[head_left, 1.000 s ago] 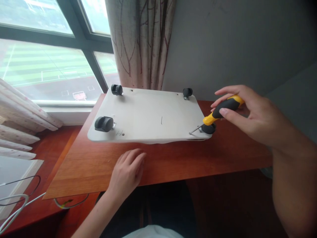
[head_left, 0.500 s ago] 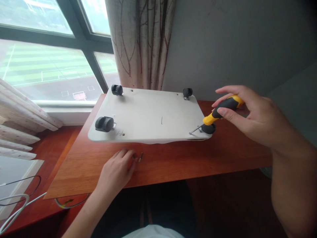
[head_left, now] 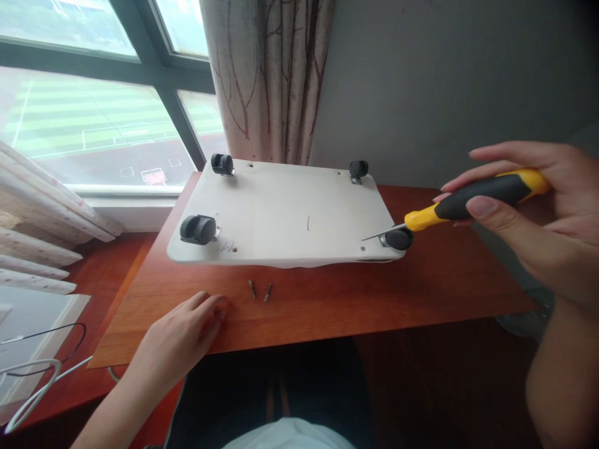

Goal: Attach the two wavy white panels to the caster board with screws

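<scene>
My right hand (head_left: 556, 218) grips a yellow and black screwdriver (head_left: 477, 199). Its thin metal shaft points left over the near right caster (head_left: 397, 238), and the tip is a little above a screw head (head_left: 363, 249) in the white board (head_left: 281, 206). The board lies with its casters upward; the others are the near left caster (head_left: 198, 231), far left caster (head_left: 221, 164) and far right caster (head_left: 358, 169). On the tabletop, my left hand (head_left: 187, 330) rests with fingers loosely bent and nothing visible in them. Two screws lie right of it, a left screw (head_left: 252, 289) and a right screw (head_left: 267, 293).
The wooden table (head_left: 318, 312) has its front edge close to my body. Behind the board hang a patterned curtain (head_left: 276, 81) and a grey wall (head_left: 421, 93). A window (head_left: 107, 125) is at the left. Cables (head_left: 42, 380) loop at the lower left.
My left hand has drawn back leftward from the screws, uncovering the left one. My right hand has moved right with the screwdriver, and its tip has lifted off the screw head.
</scene>
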Demonstrator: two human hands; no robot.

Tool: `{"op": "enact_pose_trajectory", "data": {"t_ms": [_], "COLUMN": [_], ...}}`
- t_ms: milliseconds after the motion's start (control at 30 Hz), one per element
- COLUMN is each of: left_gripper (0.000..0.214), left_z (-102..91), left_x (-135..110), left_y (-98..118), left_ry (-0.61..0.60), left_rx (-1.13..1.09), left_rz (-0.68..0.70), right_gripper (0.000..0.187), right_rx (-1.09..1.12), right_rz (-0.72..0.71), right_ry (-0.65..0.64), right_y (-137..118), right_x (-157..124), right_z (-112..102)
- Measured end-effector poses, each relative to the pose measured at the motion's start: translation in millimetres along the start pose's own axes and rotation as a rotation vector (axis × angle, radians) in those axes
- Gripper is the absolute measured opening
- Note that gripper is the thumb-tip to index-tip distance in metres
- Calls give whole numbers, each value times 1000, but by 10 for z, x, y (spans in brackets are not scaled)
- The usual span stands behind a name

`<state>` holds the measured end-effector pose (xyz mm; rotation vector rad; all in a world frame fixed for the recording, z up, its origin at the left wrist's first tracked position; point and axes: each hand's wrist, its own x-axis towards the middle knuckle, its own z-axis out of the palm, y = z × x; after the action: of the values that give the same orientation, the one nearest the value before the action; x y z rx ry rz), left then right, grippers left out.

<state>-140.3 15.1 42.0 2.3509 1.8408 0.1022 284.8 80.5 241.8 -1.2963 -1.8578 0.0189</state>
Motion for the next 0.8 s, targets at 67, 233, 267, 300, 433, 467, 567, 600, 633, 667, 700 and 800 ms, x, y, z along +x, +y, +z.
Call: {"op": "enact_pose_trajectory", "data": {"t_ms": [67,233,267,300,433,467,567,600,633,667,700,800], "left_gripper": [32,32,32,31,27,27,31,32,33,34,34,34], "left_z": [11,49,63,79,139,144,124,105,83,59,34,-32], "left_x": [3,163,214,266,407,415,394,381,371,364,361,372], "left_y": [29,328,401,467,602,599,520,479,435,390,344,202], "left_ry": [19,111,119,120,143,168,252,270,278,277,271,270], "left_rx": [-27,-46,-44,-43,-59,-74,-188,-245,-301,-355,-417,-747], "left_rz": [6,39,47,58,88,75,-10,-46,-87,-136,-195,-422], "right_gripper": [44,44,44,44,44,44,44,44,44,44,44,44], "right_rx": [33,90,99,108,117,114,120,125,130,130,124,73], "right_rz": [15,12,6,0,-1,5,27,34,42,51,59,76], "right_ry": [-61,-103,-113,-121,-142,-142,-146,-148,-149,-147,-139,-96], "right_y": [24,42,40,38,41,47,77,89,102,115,128,166], "right_x": [-17,-39,-42,-46,-67,-75,-104,-114,-124,-133,-141,-151], "right_z": [10,44,51,55,49,44,38,43,52,64,81,139]}}
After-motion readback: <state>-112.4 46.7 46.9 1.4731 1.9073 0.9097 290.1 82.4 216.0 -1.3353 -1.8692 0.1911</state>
